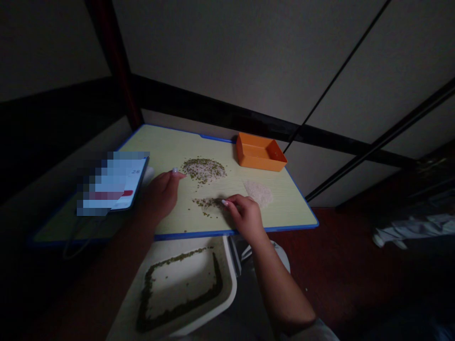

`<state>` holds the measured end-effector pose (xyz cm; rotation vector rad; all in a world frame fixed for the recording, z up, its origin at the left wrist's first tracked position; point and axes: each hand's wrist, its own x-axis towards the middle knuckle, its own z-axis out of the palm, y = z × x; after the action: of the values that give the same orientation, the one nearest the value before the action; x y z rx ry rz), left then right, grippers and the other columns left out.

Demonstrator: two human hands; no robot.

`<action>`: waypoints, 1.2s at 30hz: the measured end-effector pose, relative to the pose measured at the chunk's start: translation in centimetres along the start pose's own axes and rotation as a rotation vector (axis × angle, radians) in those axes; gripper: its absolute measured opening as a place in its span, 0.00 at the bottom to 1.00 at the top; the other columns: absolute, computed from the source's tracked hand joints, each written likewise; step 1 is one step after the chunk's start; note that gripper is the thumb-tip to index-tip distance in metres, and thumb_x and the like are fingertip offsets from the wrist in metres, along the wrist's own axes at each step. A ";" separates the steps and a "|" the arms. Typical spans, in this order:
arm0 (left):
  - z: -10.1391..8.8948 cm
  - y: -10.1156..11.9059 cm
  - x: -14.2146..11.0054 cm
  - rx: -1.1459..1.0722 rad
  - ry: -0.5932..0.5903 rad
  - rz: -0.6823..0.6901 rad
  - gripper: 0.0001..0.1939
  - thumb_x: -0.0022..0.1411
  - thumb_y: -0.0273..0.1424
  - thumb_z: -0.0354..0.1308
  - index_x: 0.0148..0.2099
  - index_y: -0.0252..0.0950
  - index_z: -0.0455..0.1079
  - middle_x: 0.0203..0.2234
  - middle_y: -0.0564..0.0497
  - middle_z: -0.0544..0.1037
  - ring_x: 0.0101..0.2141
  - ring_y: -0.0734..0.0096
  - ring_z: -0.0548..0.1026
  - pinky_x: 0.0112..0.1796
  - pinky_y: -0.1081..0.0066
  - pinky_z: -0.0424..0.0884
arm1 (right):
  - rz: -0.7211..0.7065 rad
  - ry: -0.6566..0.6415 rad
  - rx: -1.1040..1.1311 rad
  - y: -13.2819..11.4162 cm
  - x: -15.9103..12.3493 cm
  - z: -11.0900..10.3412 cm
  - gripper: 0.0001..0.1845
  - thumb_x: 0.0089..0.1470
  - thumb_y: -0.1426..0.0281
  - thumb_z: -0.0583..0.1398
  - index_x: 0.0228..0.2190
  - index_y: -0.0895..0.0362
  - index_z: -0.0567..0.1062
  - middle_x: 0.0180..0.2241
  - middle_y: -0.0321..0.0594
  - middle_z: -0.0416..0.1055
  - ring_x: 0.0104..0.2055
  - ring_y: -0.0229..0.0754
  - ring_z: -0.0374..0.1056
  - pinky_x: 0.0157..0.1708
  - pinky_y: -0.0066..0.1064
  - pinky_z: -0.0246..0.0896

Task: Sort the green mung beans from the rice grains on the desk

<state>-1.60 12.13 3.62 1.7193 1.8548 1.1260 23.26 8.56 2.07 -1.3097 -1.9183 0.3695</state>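
A small yellow table [167, 142] with a blue rim holds a mixed heap of green and pale grains [204, 168]. A smaller scatter of the mix [208, 205] lies nearer me, and a separate pile of pale grains [258, 192] sits to its right. My right hand [244, 215] rests on the table with its fingers curled, fingertips on the small scatter. My left hand [161, 193] lies beside the big heap, fingers bent loosely, one fingertip touching the heap's left edge. Neither hand visibly holds anything.
An orange tray [259, 152] stands at the table's far right corner. A phone [121, 184] lies on the left part of the table. Below the front edge, a white tray [227, 279] holds green grains along its inner walls. Dark floor lies to the right.
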 end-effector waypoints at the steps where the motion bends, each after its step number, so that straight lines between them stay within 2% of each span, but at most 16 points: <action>1: 0.0 0.0 0.0 0.002 -0.002 -0.006 0.30 0.70 0.47 0.36 0.46 0.39 0.77 0.53 0.40 0.84 0.57 0.52 0.79 0.66 0.49 0.70 | 0.001 -0.005 -0.003 -0.1 0.0 0.1 0.09 0.66 0.67 0.64 0.33 0.51 0.84 0.31 0.38 0.84 0.35 0.43 0.78 0.42 0.32 0.67; 8: 0.0 0.5 -0.1 0.003 -0.016 -0.042 0.30 0.70 0.45 0.35 0.47 0.38 0.77 0.55 0.39 0.83 0.60 0.52 0.78 0.67 0.51 0.68 | 0.010 0.006 -0.065 -0.6 -0.1 0.6 0.08 0.65 0.66 0.65 0.33 0.51 0.83 0.29 0.39 0.84 0.32 0.43 0.77 0.38 0.31 0.66; 14: -0.2 0.6 -0.1 0.005 -0.038 -0.054 0.31 0.70 0.45 0.35 0.47 0.37 0.77 0.56 0.37 0.83 0.61 0.50 0.78 0.67 0.49 0.68 | 0.088 0.029 -0.064 -0.3 -0.2 0.8 0.10 0.66 0.64 0.63 0.32 0.52 0.82 0.28 0.40 0.83 0.30 0.44 0.77 0.34 0.30 0.64; 26: 0.0 0.1 0.1 -0.001 -0.019 -0.020 0.29 0.70 0.45 0.36 0.45 0.38 0.78 0.54 0.39 0.84 0.59 0.50 0.79 0.65 0.51 0.71 | 0.195 -0.017 -0.073 -0.7 0.2 0.6 0.12 0.67 0.63 0.62 0.34 0.54 0.82 0.30 0.40 0.83 0.31 0.43 0.77 0.34 0.28 0.64; 36: 0.0 -0.2 0.0 -0.011 -0.016 -0.011 0.30 0.71 0.47 0.36 0.46 0.39 0.78 0.53 0.40 0.84 0.58 0.49 0.79 0.63 0.50 0.73 | 0.118 -0.081 -0.065 -1.3 1.1 1.3 0.10 0.68 0.66 0.62 0.35 0.53 0.82 0.31 0.41 0.84 0.35 0.45 0.79 0.37 0.30 0.65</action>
<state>-1.75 12.11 3.45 1.7054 1.8424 1.1131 21.24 9.24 2.45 -1.4757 -1.9390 0.4288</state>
